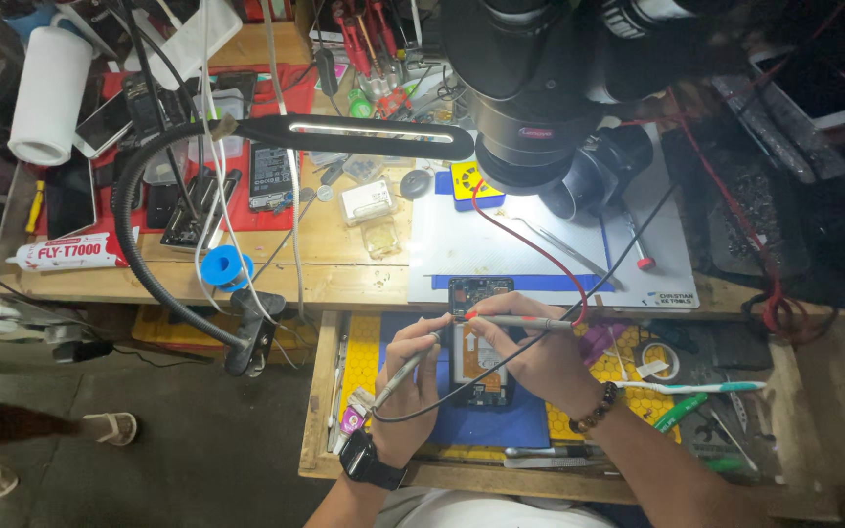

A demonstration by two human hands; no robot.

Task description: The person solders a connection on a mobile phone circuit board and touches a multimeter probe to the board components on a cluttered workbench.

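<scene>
Opened phone under two test probes

The opened smartphone (482, 337) lies flat and upright on a blue mat (501, 422) across the drawer's front edge; the red-tipped probe (515, 320) and grey probe (405, 369) apparently touch its upper board.

Phone (479, 342) lower half hidden by hands; probe tips (460, 318) too small to tell contact.

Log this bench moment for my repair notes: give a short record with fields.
left hand: holds black-wired probe
right hand: holds red-wired probe, tip at the phone's upper edge
phone: opened phone, back up, on blue mat
place: pulled-out wooden drawer
overhead: microscope, lit gooseneck lamp
nearby: tweezers on white mat
</scene>
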